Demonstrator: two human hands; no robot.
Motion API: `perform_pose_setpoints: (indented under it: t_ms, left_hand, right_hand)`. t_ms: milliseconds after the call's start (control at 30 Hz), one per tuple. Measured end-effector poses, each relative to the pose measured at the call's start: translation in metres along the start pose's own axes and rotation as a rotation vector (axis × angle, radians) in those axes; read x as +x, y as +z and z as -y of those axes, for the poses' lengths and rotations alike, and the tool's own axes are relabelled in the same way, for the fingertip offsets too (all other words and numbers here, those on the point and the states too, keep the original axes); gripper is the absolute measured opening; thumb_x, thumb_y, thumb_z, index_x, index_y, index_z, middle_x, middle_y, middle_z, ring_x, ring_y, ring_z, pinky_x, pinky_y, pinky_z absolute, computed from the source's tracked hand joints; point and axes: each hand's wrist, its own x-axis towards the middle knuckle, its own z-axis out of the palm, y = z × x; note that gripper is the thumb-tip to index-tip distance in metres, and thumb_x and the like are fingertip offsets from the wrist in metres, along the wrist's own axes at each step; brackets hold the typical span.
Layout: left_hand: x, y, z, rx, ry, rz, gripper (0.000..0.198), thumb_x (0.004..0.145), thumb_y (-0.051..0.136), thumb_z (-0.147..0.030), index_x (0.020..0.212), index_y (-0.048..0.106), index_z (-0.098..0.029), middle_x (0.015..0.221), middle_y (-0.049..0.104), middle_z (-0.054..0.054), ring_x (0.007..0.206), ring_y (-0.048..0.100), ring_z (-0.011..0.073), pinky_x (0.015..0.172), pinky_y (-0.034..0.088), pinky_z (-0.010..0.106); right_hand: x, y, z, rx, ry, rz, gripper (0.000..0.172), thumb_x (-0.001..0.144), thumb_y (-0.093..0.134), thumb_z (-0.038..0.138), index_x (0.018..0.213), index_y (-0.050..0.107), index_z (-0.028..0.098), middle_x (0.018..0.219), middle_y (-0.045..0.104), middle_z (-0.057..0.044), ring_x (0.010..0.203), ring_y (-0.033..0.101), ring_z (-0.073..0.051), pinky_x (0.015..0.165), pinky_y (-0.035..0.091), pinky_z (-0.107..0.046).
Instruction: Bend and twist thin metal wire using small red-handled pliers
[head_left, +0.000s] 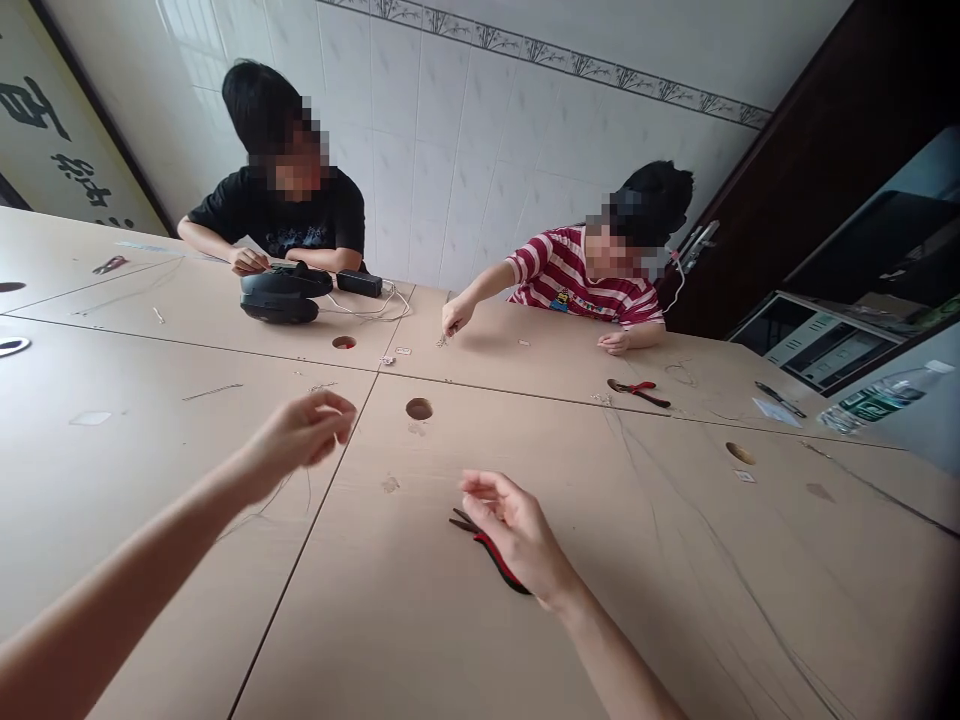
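My left hand [304,435] hovers over the table at centre left, its fingers bent and drawn in toward the thumb. Whatever may be between those fingertips is too small to make out. Thin pale wire [279,492] lies on the table just below that wrist. To the right, my right hand [514,530] is curled with thumb and fingers close together, and I cannot see what they hold, if anything. Under it, partly covered, lies a pair of pliers [491,552] with red and black handles and its jaws pointing left.
Across the table [390,620] sit two people, one reaching toward small metal pieces [442,342]. A black case [279,295], a power bank [359,283] with cables, another pair of pliers [637,391], a water bottle [885,398] and cable holes [419,409] are around.
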Motion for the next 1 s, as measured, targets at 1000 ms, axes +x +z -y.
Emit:
perform_pose_setpoints:
  t_ms: [1000]
  left_hand:
    - [-0.075, 0.059, -0.050, -0.118, -0.007, 0.444, 0.028, 0.088, 0.059, -0.046, 0.090, 0.056, -0.019, 0.062, 0.046, -0.006, 0.051, 0.027, 0.0064, 0.047, 0.017, 0.022]
  right_hand:
    - [0.000, 0.024, 0.044, 0.326, -0.094, 0.261, 0.028, 0.089, 0.064, 0.039, 0.114, 0.064, 0.025, 0.105, 0.070, -0.004, 0.106, 0.061, -0.019, 0.103, 0.039, -0.041]
